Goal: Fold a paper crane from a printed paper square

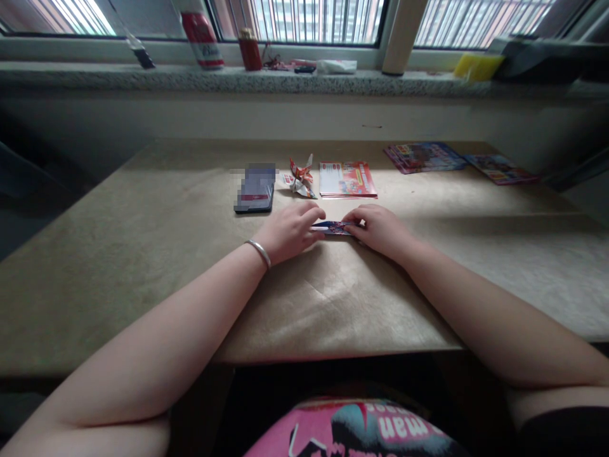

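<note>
On the table point(143, 266), we find left hand point(290, 231) and right hand point(380, 231) closed, pinching the folded paper point(332, 227) flat; creases should be pressed firmly and evenly.

Shirt point(361, 431) print seemingly reads "man", upside down.

Folded paper point(333, 227) between my hands: blue, red print. Paper crane point(301, 178): red-white. Leaflet point(347, 179): red, white. Surface point(143, 254): mottled tan. Bracelet point(259, 252): silver.
</note>
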`<state>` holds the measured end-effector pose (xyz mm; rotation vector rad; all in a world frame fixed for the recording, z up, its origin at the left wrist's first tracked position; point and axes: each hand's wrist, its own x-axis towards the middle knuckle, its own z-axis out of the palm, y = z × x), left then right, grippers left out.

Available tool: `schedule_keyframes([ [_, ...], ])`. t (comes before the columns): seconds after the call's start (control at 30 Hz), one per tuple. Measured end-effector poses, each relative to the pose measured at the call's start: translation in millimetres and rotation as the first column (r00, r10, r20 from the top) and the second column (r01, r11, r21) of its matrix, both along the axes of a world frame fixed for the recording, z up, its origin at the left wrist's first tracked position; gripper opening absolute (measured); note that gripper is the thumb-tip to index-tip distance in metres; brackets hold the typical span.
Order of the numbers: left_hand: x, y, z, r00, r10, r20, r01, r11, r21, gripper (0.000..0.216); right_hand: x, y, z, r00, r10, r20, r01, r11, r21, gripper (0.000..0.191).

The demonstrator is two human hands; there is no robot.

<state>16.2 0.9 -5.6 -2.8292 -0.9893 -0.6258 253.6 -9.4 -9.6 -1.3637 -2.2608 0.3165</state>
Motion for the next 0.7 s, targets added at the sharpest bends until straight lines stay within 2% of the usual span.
schedule_keyframes([
  [0.1, 3, 0, -2.7, 0.994, -0.112, 0.004, 0.111, 0.993, 0.035, 0.025, -4, -1, -1.5, 0.975, -0.051, -0.216, 0.018, 0.989, -0.150, 0.016],
  [0.2, 6, 0, -3.2, 0.989, -0.137, 0.063, 0.135, 0.990, 0.040, 0.014, -7, -1, -4.0, 0.898, -0.094, -0.429, -0.043, 0.953, -0.299, 0.015],
  [0.37, 11, -4, -0.6, 0.978, -0.115, 0.172, 0.116, 0.993, 0.003, 0.013, -8, 2, -5.8, 0.823, -0.147, -0.549, -0.130, 0.892, -0.434, 0.014],
  [0.5, 12, -5, -2.5, 0.978, -0.055, 0.203, 0.075, 0.993, -0.094, 0.010, -8, 3, -4.0, 0.853, -0.138, -0.503, -0.089, 0.912, -0.400, 0.013],
  [0.63, 13, -3, -5.4, 0.962, 0.044, 0.270, 0.027, 0.966, -0.256, 0.010, -8, 2, -2.9, 0.916, -0.087, -0.391, -0.034, 0.955, -0.294, 0.023],
  [0.7, 14, -3, -5.7, 0.960, 0.079, 0.268, 0.007, 0.952, -0.306, 0.012, -9, 1, -3.2, 0.934, -0.061, -0.353, -0.031, 0.968, -0.249, 0.023],
])
